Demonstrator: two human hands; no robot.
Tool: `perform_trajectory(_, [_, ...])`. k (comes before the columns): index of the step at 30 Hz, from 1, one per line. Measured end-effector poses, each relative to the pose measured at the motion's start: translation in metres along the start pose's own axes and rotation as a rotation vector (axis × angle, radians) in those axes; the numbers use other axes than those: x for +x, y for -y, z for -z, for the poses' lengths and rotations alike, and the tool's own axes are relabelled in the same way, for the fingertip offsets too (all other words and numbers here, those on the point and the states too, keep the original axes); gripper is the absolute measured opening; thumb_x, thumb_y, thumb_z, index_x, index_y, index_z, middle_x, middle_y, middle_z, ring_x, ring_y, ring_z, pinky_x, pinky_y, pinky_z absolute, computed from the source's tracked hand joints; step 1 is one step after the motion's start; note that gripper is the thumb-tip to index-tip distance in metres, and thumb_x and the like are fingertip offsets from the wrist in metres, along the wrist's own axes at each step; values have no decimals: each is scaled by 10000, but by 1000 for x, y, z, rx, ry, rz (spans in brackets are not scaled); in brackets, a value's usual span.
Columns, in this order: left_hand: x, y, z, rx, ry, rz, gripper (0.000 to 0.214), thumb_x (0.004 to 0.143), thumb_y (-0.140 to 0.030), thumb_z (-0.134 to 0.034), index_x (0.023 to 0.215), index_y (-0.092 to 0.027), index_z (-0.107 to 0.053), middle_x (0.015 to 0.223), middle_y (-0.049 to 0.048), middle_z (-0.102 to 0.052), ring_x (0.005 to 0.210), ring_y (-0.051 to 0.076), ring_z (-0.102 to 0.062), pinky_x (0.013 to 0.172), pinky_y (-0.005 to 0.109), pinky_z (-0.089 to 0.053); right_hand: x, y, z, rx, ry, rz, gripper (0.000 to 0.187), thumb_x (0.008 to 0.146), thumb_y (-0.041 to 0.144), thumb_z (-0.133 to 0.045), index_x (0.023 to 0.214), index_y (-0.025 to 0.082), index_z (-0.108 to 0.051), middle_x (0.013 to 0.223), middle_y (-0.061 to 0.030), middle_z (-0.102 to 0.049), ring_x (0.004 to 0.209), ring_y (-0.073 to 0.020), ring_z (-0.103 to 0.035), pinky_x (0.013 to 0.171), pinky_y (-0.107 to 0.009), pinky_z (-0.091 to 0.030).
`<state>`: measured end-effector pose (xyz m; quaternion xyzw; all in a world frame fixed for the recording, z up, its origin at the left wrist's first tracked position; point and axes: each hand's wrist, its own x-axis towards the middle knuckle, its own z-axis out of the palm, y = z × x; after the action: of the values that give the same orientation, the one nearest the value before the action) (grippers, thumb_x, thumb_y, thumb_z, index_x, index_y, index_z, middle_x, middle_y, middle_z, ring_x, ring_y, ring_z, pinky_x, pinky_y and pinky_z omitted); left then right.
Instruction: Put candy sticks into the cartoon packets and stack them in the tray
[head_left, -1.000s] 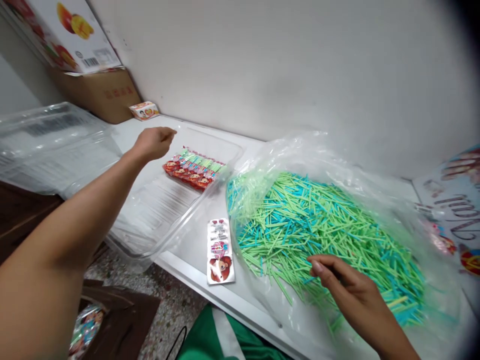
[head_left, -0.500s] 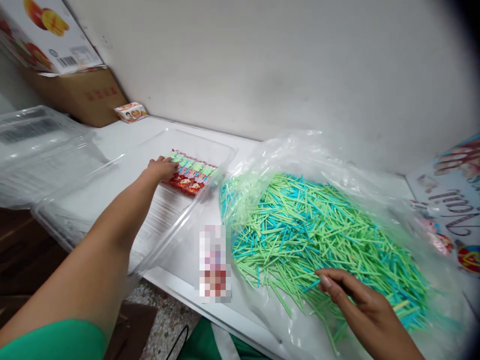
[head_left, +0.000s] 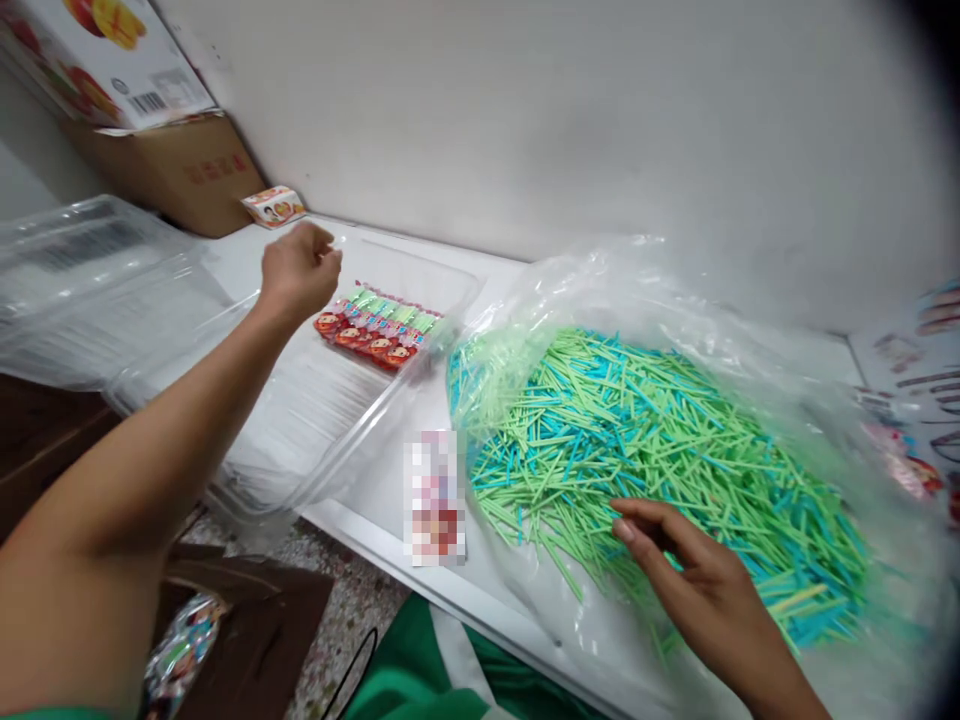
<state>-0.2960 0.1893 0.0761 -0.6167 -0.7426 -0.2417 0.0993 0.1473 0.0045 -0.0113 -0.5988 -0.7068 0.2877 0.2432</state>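
My left hand (head_left: 298,271) hovers, fingers curled shut with nothing seen in them, just left of a row of red and green packets (head_left: 377,328) lying in a clear plastic tray (head_left: 315,440). My right hand (head_left: 701,590) rests low on a heap of green and blue sticks (head_left: 637,450) inside an open clear plastic bag (head_left: 600,290), thumb and fingers loosely apart and touching the sticks. A single flat packet (head_left: 435,497) lies on the white table (head_left: 390,510) between the tray and the bag.
More clear trays (head_left: 82,280) are stacked at the far left. A cardboard box (head_left: 184,175) and a small printed carton (head_left: 274,206) stand by the wall. Printed sheets (head_left: 911,420) lie at the right. A brown box (head_left: 247,630) sits on the floor below.
My left hand went down onto the row of packets in the tray, then lifted off and drew back to the left. My right hand stayed on the sticks.
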Motion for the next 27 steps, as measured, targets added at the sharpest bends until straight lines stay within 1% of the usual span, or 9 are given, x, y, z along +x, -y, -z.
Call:
perform_trajectory(2, [-55, -39, 30, -315, -70, -102, 321, 879, -327, -486, 1066, -77, -561, 919, 62, -644, 741, 104, -541, 720, 256, -443, -4, 6, -2, 27, 16, 31, 230, 866, 402, -533, 1019, 256, -623, 933, 0, -690, 797, -126, -650, 667, -179, -500])
perform_trajectory(4, [-122, -73, 44, -504, 91, -201, 248, 842, -367, -540, 921, -143, -610, 767, 23, -640, 646, 107, -547, 627, 232, -434, -9, 10, -3, 52, 43, 74, 203, 876, 386, -524, 987, 253, -630, 922, 1, -684, 798, -123, -642, 688, -186, -492])
perform_trajectory(6, [-183, -92, 37, -571, 439, -190, 244, 848, -395, -514, 922, -186, -614, 775, 16, -657, 664, 132, -585, 621, 245, -439, -16, 13, -4, 71, 66, 110, 188, 886, 371, -512, 974, 254, -631, 916, 3, -678, 791, -122, -633, 697, -193, -486])
perform_trajectory(7, [-207, -94, 27, -549, 496, -98, 275, 851, -434, -489, 942, -200, -602, 790, 15, -662, 670, 141, -596, 611, 248, -434, -20, 14, -4, 81, 74, 123, 184, 890, 365, -507, 975, 257, -629, 918, 3, -676, 789, -122, -630, 698, -197, -485])
perform_trajectory(9, [-237, -87, -3, -368, 490, 143, 391, 788, -539, -526, 989, -206, -559, 860, 29, -668, 693, 165, -609, 605, 262, -418, -28, 14, -3, 100, 89, 141, 180, 895, 357, -501, 980, 259, -625, 922, 3, -672, 783, -124, -626, 703, -204, -487])
perform_trajectory(12, [-247, -64, -44, -164, 468, 375, 523, 682, -618, -589, 984, -194, -537, 856, 54, -666, 721, 213, -613, 570, 275, -372, -40, 14, 2, 114, 92, 159, 184, 899, 354, -492, 974, 251, -624, 904, -7, -670, 763, -130, -620, 698, -215, -493])
perform_trajectory(15, [-242, -48, -65, -186, 498, 427, 427, 623, -584, -651, 787, -199, -568, 719, 43, -649, 681, 218, -601, 540, 267, -337, -51, 15, 7, 112, 74, 165, 199, 898, 366, -486, 969, 241, -624, 878, -21, -673, 758, -144, -620, 696, -231, -499])
perform_trajectory(21, [-243, -45, -68, -292, 455, 440, 271, 697, -461, -602, 671, -193, -566, 625, 12, -624, 588, 163, -575, 522, 244, -344, -66, 13, 11, 121, 33, 160, 228, 898, 386, -467, 963, 244, -633, 811, -16, -675, 734, -147, -632, 640, -220, -495])
perform_trajectory(27, [-252, -44, -67, -312, 284, 449, 258, 673, -406, -613, 812, -192, -579, 761, 23, -645, 672, 165, -583, 585, 247, -389, -70, 12, 13, 120, 30, 171, 222, 899, 372, -465, 968, 245, -633, 818, -10, -676, 742, -139, -632, 619, -208, -488])
